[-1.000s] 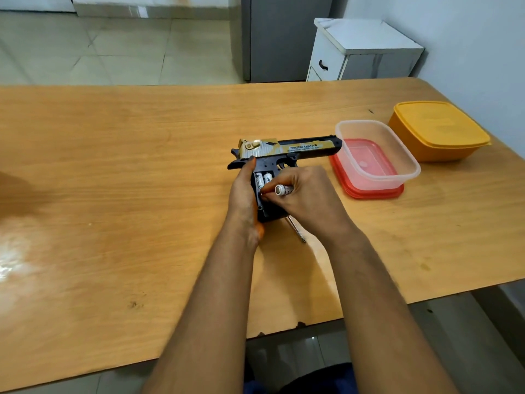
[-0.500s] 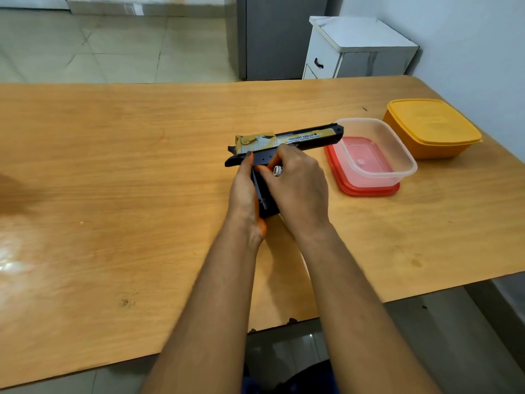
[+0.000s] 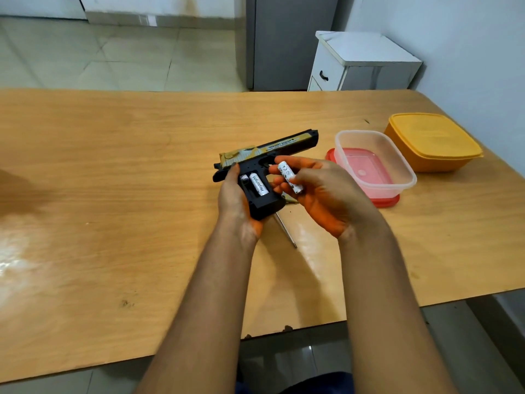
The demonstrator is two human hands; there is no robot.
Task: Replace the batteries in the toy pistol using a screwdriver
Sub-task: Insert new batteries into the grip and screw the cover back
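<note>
Toy pistol [image 3: 257, 166]: we see it black and gold, held just above the desk [image 3: 113, 194], its barrel pointing right and away, its grip toward us with the battery bay uncovered.
Left hand [image 3: 234, 203]: we see it curled round the pistol's grip from the left side, thumb along the bay's edge.
Batteries in the bay [image 3: 258, 184]: we make out one white cell with dark lettering lying in the open bay, and a second one beside it on the left, partly hidden by the thumb.
Right hand [image 3: 318, 194]: palm turned up, just right of the pistol; we see its fingers and thumb pinching a loose white battery [image 3: 289, 178].
Loose white battery: tilted, clear of the bay, near the trigger area.
Screwdriver [image 3: 287, 230]: we see only its thin metal shaft on the desk beneath the hands; the handle is hidden.
Clear container [image 3: 375, 163]: it sits on a red lid [image 3: 389, 201], right of the hands.
Orange box [image 3: 431, 142]: lidded, at the desk's far right, beside the clear container.
</note>
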